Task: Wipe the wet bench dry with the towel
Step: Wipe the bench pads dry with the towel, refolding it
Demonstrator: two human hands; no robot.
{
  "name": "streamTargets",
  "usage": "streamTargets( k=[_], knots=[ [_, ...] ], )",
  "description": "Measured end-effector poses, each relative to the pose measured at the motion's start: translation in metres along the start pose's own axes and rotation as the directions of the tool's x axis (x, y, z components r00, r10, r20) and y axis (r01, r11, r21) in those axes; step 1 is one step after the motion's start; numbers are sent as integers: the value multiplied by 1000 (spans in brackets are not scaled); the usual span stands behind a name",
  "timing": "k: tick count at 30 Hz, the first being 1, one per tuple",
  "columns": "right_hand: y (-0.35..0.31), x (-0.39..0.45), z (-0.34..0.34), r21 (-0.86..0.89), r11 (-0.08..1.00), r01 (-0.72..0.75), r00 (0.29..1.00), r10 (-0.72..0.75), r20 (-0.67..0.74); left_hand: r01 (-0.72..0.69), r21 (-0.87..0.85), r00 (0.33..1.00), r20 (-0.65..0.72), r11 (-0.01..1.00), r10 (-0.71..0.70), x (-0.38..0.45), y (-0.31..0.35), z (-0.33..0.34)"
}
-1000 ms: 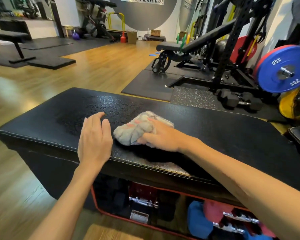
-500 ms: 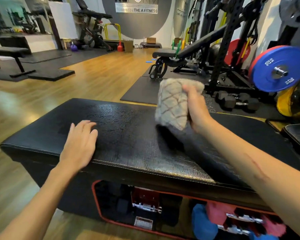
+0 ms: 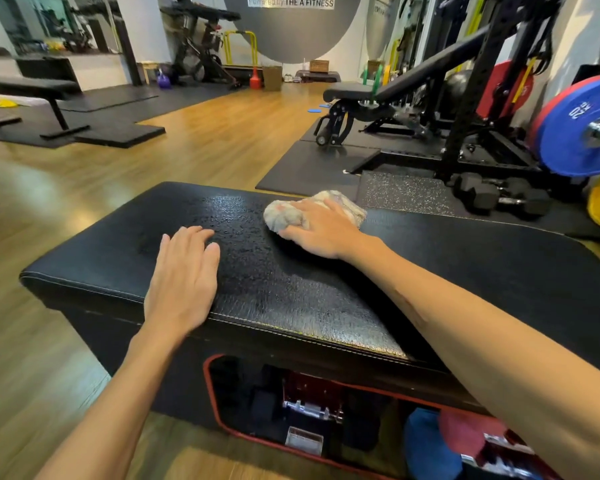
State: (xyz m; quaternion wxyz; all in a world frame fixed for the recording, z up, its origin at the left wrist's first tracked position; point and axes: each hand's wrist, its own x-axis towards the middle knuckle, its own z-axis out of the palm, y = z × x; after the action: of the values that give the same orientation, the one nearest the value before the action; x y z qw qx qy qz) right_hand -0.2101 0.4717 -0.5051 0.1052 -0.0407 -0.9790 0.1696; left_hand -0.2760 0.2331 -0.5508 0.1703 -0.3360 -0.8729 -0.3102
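Our right hand (image 3: pixel 321 228) has brought the towel (image 3: pixel 293 213) down from the air onto the counter's (image 3: pixel 499 258) far edge, fingers spread, pressing it. Our left hand (image 3: pixel 182 278) lies open and flat nearby, and droplets between them still need wiping.

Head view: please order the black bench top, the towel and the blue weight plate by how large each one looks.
1. black bench top, by far the largest.
2. blue weight plate, cut off by the frame edge.
3. towel, partly under the right hand; unsure against the plate.

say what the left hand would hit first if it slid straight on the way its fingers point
Probably nothing: the left hand lies flat on the bench, fingers pointing at its far edge. The towel under the right hand sits off to the right.
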Motion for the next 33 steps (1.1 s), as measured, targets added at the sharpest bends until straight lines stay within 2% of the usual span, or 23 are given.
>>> streamTargets(
  k=[7, 11, 13, 14, 15, 17, 19, 20, 21, 23, 24, 26, 27, 28, 29, 30, 31, 32, 33],
  knots=[
    [-64, -80, 1, 11, 966, 259, 960, -259, 108, 33, -40, 999, -14, 999, -33, -5, 6, -7],
    [-91, -136, -17, 226, 927, 298, 919, -343, 196, 35, -28, 999, -4, 999, -35, -4, 10, -10],
    [-92, -148, -26, 392, 892, 225, 918, -329, 221, 49, -24, 999, -3, 999, -49, -5, 11, -10],
    [-91, -152, -31, 515, 847, 132, 931, -285, 229, 53, -19, 999, -6, 998, -53, -5, 11, -10],
    [-95, -155, -42, 664, 747, 22, 953, -217, 212, 52, -14, 999, -6, 999, -52, -5, 11, -10],
    [-93, -149, -61, 874, 466, -136, 989, 7, 150, 50, -10, 999, 2, 999, -50, -4, 11, -9],
    [-81, -128, -77, 965, 175, -194, 961, 231, 151, 64, -17, 998, -6, 998, -64, -4, 11, -9],
    [-70, -113, -83, 977, 107, -183, 941, 307, 143, 69, -20, 997, -16, 997, -69, -5, 10, -9],
    [-61, -98, -88, 979, 90, -181, 920, 369, 136, 70, -24, 997, -32, 997, -71, -6, 11, -9],
    [-33, -73, -86, 961, 143, -239, 836, 533, 128, 65, -32, 995, -67, 997, -67, -7, 13, -9],
    [-15, -69, -80, 928, 230, -292, 777, 623, 90, 63, -40, 995, -80, 997, -66, -8, 14, -9],
    [9, -70, -73, 791, 463, -400, 644, 756, -117, 57, -65, 992, -110, 996, -64, -10, 15, -9],
    [12, -70, -72, 702, 567, -431, 608, 757, -239, 51, -75, 991, -123, 996, -60, -9, 15, -8],
    [12, -68, -72, 626, 661, -413, 629, 704, -329, 47, -81, 990, -131, 996, -57, -9, 14, -8],
    [7, -65, -70, 538, 763, -358, 718, 593, -364, 46, -83, 989, -136, 995, -57, -9, 13, -8],
    [-2, -61, -66, 405, 867, -290, 842, 432, -323, 47, -84, 989, -139, 995, -58, -9, 13, -9],
    [-14, -57, -60, 239, 944, -226, 940, 276, -200, 46, -84, 989, -138, 995, -57, -9, 13, -9],
    [-23, -55, -50, 63, 983, -170, 983, 173, -54, 44, -81, 989, -136, 996, -54, -8, 13, -9],
    [-30, -54, -38, -105, 988, -110, 991, 117, 64, 43, -73, 990, -130, 996, -53, -8, 12, -9]
  ],
)
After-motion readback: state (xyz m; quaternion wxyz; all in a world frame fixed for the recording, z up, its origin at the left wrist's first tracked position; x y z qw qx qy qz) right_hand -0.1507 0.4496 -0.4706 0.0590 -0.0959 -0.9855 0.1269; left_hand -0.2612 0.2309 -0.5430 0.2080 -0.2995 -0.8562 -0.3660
